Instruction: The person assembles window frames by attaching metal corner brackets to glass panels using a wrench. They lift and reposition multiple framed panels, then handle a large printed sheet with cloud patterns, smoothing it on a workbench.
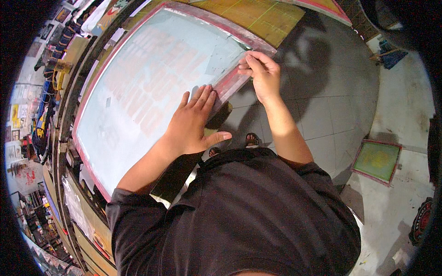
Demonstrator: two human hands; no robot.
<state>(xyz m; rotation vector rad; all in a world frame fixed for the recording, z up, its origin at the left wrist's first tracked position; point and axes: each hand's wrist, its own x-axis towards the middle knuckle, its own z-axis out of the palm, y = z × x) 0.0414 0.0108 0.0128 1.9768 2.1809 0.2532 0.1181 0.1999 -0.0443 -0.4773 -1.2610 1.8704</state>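
A person in a dark shirt leans over a large pale-blue screen panel [161, 55] with a reddish frame [225, 90]. It lies in front of them, stretching to the left, within reach of both arms. The left hand [194, 117] rests at the panel's near edge, fingers extended, thumb spread wide, grasping nothing; it seems placed there to steady the panel. The right hand [258, 69] is at the right-hand corner, fingers curled and thumb drawn toward the forefinger, as though for fine work on the border. Whether they pinch the rim or something thin on it, I cannot tell. Away to the right sits a smaller green framed panel [377, 161], apart from both hands.
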